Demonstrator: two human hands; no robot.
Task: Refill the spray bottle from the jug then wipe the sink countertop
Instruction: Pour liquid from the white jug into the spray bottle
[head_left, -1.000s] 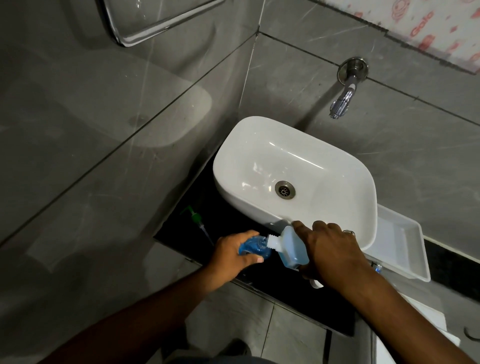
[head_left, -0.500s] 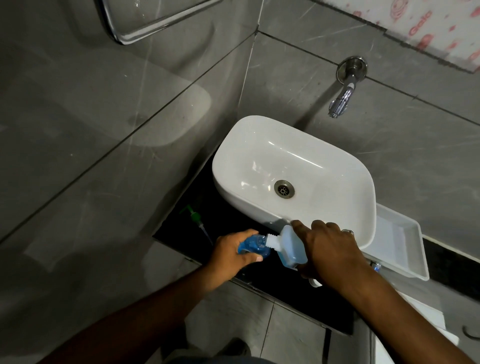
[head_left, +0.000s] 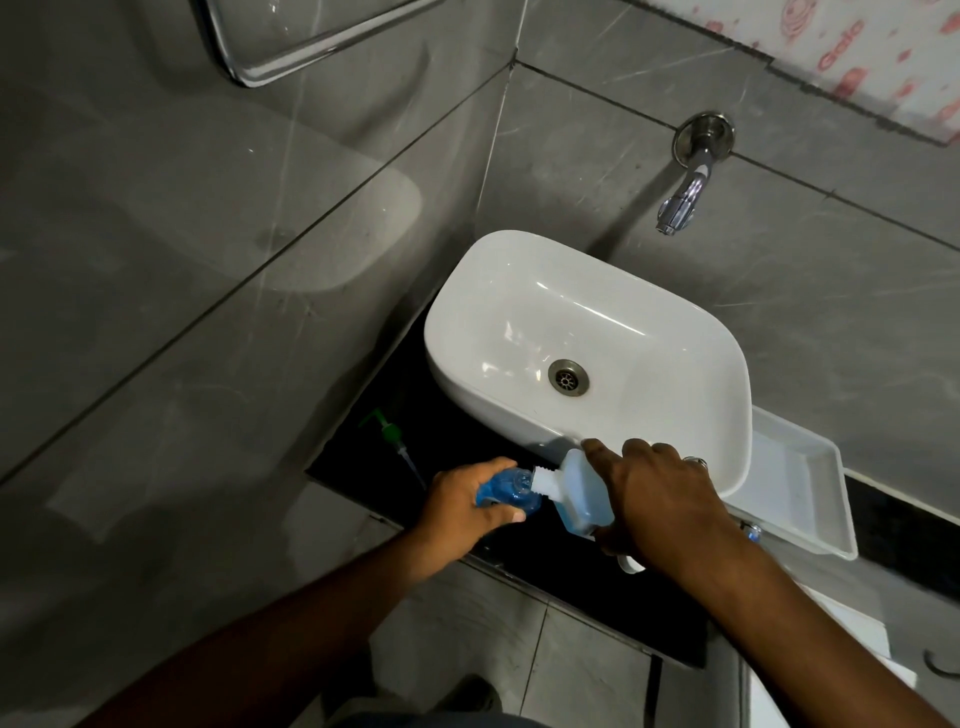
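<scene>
My left hand (head_left: 462, 506) grips a clear spray bottle (head_left: 506, 491) holding blue liquid, its open neck facing right. My right hand (head_left: 660, 506) grips a white jug (head_left: 576, 493) of blue liquid, tipped so its threaded spout meets the bottle's mouth. Both are held over the black countertop (head_left: 519, 571) in front of the white sink basin (head_left: 587, 343). The green spray head (head_left: 392, 434) with its dip tube lies on the counter to the left. My right hand hides most of the jug.
A chrome tap (head_left: 685, 192) juts from the grey tiled wall above the basin. A white plastic tray (head_left: 800, 483) sits on the counter to the right of the basin. A mirror edge (head_left: 311, 47) hangs at upper left.
</scene>
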